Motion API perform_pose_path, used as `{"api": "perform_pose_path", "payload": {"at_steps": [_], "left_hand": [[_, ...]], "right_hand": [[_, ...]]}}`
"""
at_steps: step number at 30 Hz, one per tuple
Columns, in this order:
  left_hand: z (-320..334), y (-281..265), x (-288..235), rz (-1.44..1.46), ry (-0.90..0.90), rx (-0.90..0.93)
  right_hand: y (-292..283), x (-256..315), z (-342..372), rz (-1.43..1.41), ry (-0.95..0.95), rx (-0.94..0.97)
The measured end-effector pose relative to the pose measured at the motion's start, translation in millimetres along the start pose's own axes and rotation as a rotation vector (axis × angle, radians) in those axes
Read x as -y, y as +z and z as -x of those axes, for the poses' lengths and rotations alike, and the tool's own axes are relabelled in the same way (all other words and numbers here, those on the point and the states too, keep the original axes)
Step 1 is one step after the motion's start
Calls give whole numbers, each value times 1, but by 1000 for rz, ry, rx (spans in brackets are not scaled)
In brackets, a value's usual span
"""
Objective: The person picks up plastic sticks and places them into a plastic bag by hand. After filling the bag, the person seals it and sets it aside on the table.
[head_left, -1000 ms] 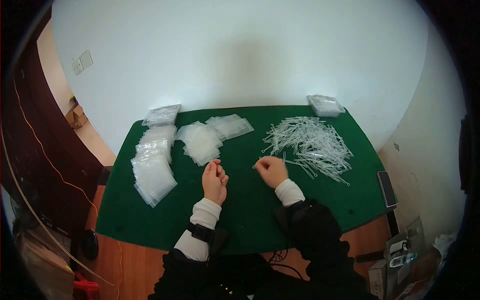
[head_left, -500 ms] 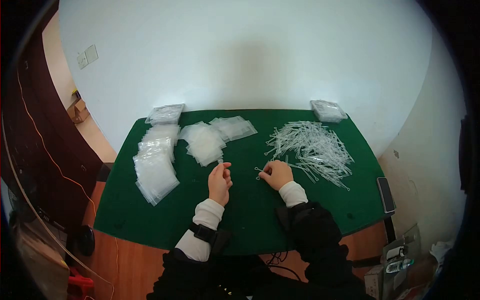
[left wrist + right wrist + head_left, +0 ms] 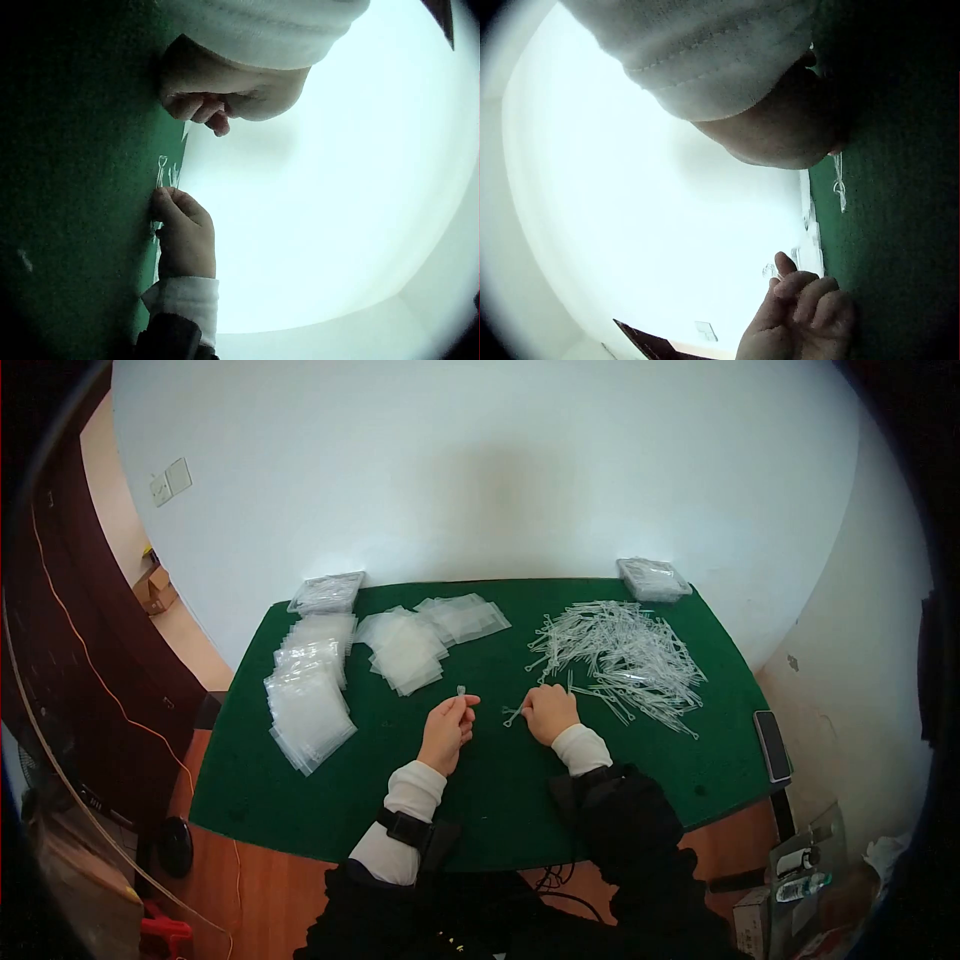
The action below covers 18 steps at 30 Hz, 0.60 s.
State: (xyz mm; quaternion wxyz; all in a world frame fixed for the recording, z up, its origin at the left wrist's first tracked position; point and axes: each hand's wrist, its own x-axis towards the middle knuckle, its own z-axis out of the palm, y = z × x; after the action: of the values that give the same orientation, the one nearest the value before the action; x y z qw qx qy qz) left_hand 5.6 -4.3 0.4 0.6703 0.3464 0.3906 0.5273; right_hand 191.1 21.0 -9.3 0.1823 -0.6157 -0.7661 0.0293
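Pinching clear looped sticks: both hands occupied above a green table

A white wall (image 3: 480, 520) stands behind the green table (image 3: 480, 780). On the table's right half lies a loose heap of clear sticks (image 3: 620, 655) with looped ends, tangled and pointing in many directions. Along the left side, a long row of clear bags (image 3: 310, 710) overlaps in a fan. Just beside it, nearer the middle, lies a second spread of bags (image 3: 405, 650), its far part extending to the right.

The right hand (image 3: 552, 715), near the heap's near-left edge, is curled, thumb and fingers gripping clear looped sticks (image 3: 510, 717) whose loops project towards the left hand (image 3: 446, 735). That hand is also curled, pinching a small clear looped piece (image 3: 461, 690) at its fingertips; how many sticks it holds cannot be told. The hands are apart.

One filled clear packet (image 3: 327, 592) sits at the far left corner, another packet (image 3: 653, 579) at the far right corner. A phone (image 3: 772, 746) lies at the right edge.
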Motion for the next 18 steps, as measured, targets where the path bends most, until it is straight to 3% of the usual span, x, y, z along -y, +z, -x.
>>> {"api": "perform_pose_path", "payload": {"at_steps": [4,8,11,18], "left_hand": [[0,-1,1,16,25,-7],[0,-1,0,41,48,-12],[1,0,0,41,56,-25],[0,-2,0,66,34,-7]], "right_hand": [[2,2,0,2,-62,-30],[-2,7,-3,-298,-117,-51],[-6,10,-4,-746,-170,-22],[3,10,-6,-894,-268,-28]]}}
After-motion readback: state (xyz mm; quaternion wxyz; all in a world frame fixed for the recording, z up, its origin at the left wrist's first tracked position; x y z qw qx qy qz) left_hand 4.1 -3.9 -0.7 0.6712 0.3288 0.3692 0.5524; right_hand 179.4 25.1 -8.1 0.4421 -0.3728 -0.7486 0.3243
